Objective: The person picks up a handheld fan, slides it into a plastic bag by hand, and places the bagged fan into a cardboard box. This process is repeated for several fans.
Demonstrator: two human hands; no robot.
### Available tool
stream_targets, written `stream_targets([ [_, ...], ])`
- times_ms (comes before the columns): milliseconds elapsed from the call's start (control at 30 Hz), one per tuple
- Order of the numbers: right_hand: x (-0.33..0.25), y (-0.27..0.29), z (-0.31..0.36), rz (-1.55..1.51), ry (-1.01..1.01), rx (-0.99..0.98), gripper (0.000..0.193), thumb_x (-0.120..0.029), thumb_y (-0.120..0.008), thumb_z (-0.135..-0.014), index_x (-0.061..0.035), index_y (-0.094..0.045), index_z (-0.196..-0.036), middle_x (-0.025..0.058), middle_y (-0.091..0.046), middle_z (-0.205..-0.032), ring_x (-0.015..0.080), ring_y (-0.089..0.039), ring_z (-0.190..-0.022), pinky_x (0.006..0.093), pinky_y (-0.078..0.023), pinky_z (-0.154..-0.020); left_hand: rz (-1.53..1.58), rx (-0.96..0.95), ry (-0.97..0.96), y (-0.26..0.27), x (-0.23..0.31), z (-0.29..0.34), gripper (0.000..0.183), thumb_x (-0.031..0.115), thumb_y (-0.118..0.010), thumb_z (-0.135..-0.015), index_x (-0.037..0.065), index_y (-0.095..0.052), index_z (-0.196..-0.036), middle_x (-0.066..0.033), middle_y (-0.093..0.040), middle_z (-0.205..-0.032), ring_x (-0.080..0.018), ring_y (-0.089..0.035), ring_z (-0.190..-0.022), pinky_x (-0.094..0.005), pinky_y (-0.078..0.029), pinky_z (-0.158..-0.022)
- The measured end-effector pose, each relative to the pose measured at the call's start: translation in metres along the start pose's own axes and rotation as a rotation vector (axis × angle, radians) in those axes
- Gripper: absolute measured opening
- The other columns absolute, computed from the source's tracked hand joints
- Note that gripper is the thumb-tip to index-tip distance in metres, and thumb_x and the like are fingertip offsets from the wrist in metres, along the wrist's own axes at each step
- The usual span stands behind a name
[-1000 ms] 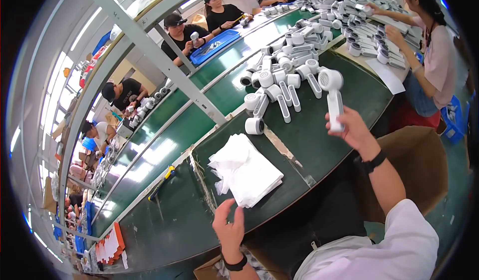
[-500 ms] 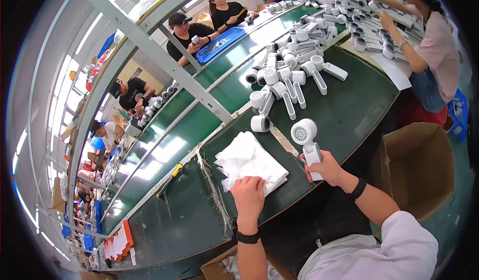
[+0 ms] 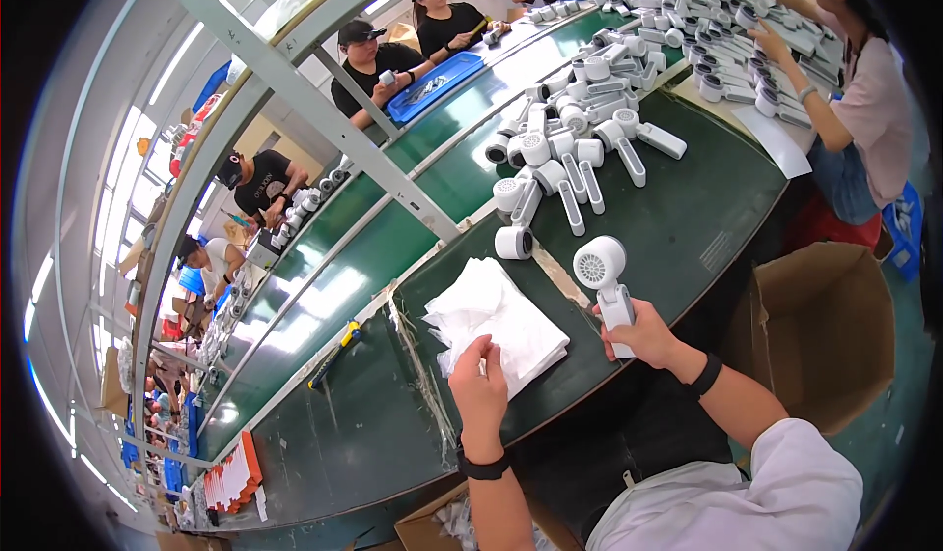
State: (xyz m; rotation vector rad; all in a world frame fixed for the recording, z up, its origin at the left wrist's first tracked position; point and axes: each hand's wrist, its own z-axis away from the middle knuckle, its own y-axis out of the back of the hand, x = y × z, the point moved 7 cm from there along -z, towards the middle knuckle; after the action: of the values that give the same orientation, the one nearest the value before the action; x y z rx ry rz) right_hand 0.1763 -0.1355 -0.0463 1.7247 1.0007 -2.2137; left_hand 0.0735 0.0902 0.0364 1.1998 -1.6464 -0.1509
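Nearest me, I record the left hand (image 3: 479, 390) at the near edge of the white plastic bags (image 3: 523, 325), thumb and fingers drawn narrow, though I cannot tell whether they grip a sheet; to its right, my right hand (image 3: 643, 335) is closed around the handle of a white fan (image 3: 601, 264), its round grille raised. Beyond the bags I note a yellow knife (image 3: 350, 336) at left and a heap of similar fans (image 3: 572, 116) at right, with a blue tray (image 3: 405, 113) farther off.

The left hand (image 3: 478, 389) has reached the white stack (image 3: 511, 320), the right hand (image 3: 645, 335) bringing the handheld device (image 3: 615, 303) closer.
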Motion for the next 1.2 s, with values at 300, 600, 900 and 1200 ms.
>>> stream_targets([
  [300,0.001,-0.001,0.001,-0.018,-0.01,-0.003,0.04,0.003,-0.058,-0.078,0.0034,-0.051,-0.117,0.0088,-0.06,-0.079,0.0193,-0.061,-0.061,0.0329,-0.05,-0.059,-0.154,-0.166,-0.149,-0.005,-0.004,0.0,0.021,0.007,-0.068,-0.083,-0.002,-0.067,-0.101,-0.014,-0.069,-0.088,-0.0225,-0.064,-0.077,-0.0308,-0.05,-0.074],
  [600,0.001,-0.001,0.001,-0.002,-0.001,-0.002,0.038,0.002,-0.058,-0.078,0.0036,-0.052,-0.116,0.0082,-0.059,-0.079,0.0189,-0.061,-0.061,0.0326,-0.05,-0.06,0.421,0.078,0.171,0.004,-0.014,0.0,0.019,0.008,-0.061,-0.093,-0.005,-0.064,-0.105,-0.0078,-0.068,-0.087,-0.0143,-0.061,-0.075,-0.0253,-0.048,-0.071],
  [900,-0.017,-0.036,0.023,-0.034,0.054,-0.006,0.043,-0.013,-0.078,-0.079,-0.0015,-0.055,-0.113,0.004,-0.062,-0.093,0.0118,-0.06,-0.075,0.0291,-0.052,-0.067,0.704,-0.073,0.302,-0.02,0.021,0.035,0.022,-0.003,-0.065,-0.087,-0.006,-0.064,-0.109,-0.0057,-0.067,-0.091,-0.0098,-0.062,-0.079,-0.0218,-0.05,-0.07],
  [1200,-0.022,-0.051,0.011,0.294,0.277,0.187,0.031,-0.009,-0.071,-0.079,-0.0022,-0.057,-0.107,0.0007,-0.061,-0.089,0.0069,-0.057,-0.082,0.0247,-0.049,-0.073,0.941,-0.032,0.46,-0.029,0.013,0.047,0.027,-0.003,-0.059,-0.089,-0.006,-0.06,-0.117,-0.0093,-0.067,-0.095,-0.0175,-0.065,-0.079,-0.0283,-0.054,-0.074],
])
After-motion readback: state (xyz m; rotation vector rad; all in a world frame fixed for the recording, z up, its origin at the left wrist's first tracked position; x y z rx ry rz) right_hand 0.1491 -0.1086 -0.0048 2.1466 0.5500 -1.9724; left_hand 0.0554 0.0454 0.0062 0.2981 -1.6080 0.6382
